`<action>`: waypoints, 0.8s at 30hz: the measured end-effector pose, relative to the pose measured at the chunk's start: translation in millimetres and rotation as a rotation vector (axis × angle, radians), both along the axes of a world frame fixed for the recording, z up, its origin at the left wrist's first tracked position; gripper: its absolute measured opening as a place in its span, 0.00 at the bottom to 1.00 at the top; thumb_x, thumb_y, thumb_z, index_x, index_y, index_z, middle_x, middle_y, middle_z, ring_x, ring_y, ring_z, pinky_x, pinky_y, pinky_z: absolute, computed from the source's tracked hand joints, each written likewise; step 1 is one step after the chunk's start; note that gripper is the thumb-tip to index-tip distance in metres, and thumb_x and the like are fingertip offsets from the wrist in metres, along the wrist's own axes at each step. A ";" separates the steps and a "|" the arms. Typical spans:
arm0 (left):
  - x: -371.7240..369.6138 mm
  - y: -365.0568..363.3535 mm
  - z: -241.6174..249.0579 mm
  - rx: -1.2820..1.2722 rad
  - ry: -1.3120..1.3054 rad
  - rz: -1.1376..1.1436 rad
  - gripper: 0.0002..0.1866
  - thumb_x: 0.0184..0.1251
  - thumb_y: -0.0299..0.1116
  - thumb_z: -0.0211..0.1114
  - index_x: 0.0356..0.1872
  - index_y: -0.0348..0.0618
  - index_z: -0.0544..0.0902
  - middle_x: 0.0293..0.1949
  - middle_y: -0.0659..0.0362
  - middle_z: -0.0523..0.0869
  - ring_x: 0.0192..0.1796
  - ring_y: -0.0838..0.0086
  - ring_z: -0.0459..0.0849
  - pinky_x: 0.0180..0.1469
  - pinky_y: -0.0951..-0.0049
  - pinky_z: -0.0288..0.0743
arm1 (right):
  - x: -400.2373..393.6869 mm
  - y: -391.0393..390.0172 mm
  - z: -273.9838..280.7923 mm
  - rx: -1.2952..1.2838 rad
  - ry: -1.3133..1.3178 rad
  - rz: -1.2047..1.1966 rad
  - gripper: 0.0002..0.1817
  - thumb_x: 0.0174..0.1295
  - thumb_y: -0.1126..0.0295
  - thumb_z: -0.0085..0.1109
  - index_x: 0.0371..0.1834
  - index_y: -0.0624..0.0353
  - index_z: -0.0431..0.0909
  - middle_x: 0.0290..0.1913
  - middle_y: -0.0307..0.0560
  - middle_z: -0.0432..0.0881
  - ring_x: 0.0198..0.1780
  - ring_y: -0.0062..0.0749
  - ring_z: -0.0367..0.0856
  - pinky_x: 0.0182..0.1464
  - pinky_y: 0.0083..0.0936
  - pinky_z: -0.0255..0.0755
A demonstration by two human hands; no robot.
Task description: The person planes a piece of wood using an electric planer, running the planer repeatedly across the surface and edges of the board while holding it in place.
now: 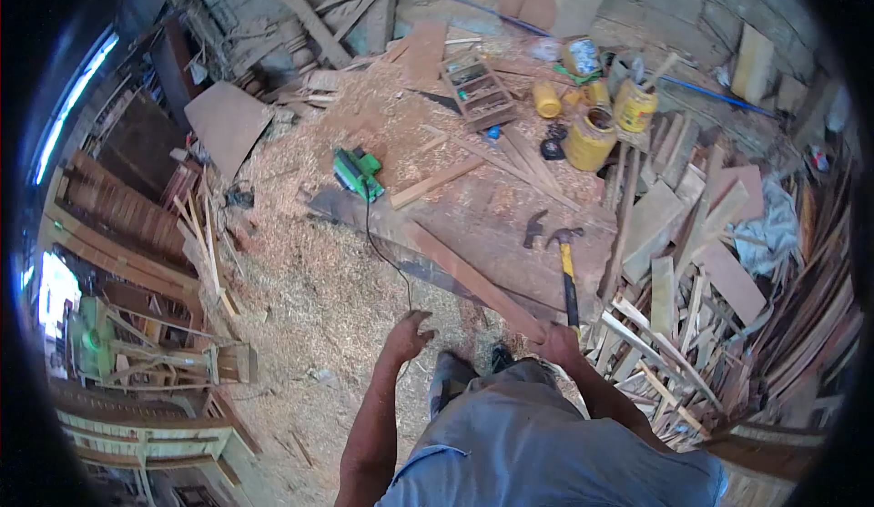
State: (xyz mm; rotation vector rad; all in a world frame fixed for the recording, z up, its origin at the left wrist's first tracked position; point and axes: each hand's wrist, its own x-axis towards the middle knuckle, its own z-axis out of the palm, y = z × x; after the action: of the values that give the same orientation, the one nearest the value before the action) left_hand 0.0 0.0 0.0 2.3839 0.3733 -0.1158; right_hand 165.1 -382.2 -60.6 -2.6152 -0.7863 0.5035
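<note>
A long reddish-brown board [473,277] lies diagonally over the near edge of the workbench [510,220]. Its near end is gripped by my right hand [557,345]. My left hand [410,332] is raised beside the bench with its fingers apart, holding nothing, close to a black cord [378,248]. That cord runs from a green power tool [358,174] lying among shavings. A hammer [568,275] with a yellow and black handle rests just right of the board, its handle end near my right hand. Beyond the board is a dark curved metal piece [534,229].
Yellow containers [590,141] and a divided wooden box [478,93] stand at the back of the bench. Scrap wood [665,298] is piled at the right. Wood shavings [300,325] cover the floor at left, with wooden furniture [146,439] beyond.
</note>
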 end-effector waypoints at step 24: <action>241.2 324.2 -113.6 0.052 -0.380 1.274 0.41 0.75 0.57 0.67 0.68 0.25 0.73 0.59 0.34 0.79 0.63 0.37 0.77 0.64 0.43 0.71 | 131.1 296.8 -26.8 0.125 -0.001 0.149 0.40 0.52 0.50 0.81 0.67 0.58 0.83 0.62 0.67 0.81 0.62 0.63 0.82 0.62 0.51 0.80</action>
State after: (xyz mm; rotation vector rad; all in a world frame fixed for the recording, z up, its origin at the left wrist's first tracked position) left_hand 241.2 324.2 -113.6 1.7360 1.5784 0.8998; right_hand 296.2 -85.4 -87.4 -2.4547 -0.9858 0.4772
